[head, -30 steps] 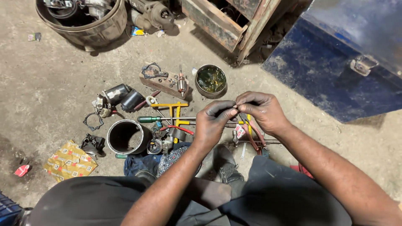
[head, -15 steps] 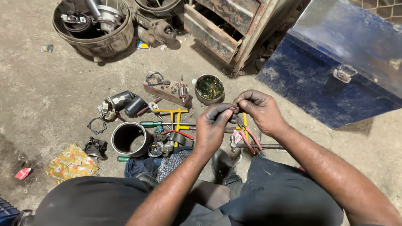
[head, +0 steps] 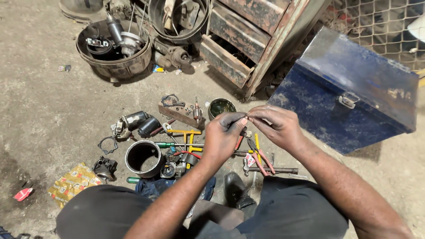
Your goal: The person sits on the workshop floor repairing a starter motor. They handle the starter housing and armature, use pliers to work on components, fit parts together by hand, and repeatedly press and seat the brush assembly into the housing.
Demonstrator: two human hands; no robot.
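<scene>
Nearest, at the knees: left hand [head: 223, 135] and right hand [head: 276, 126], grease-darkened, fingertips pinched together on a small part [head: 246, 119] held between them above the floor; the part is mostly hidden by the fingers, only a thin pale sliver showing. Beneath the hands: red-handled pliers [head: 261, 157], yellow T-handled wrench [head: 186, 135], green-handled screwdriver [head: 170, 144], loose on the concrete. Left of these: open metal cylinder [head: 142, 158], upright, dark inside, contents not discernible. Beyond: small round tin [head: 221, 107], holding dark greenish oily liquid. Right: blue metal box [head: 354, 93], lid shut, latch on front. Farther: rusted drawer cabinet [head: 256, 35], one drawer pulled out. Farthest left: round metal basin [head: 113, 64], filled with motor parts and wires
</scene>
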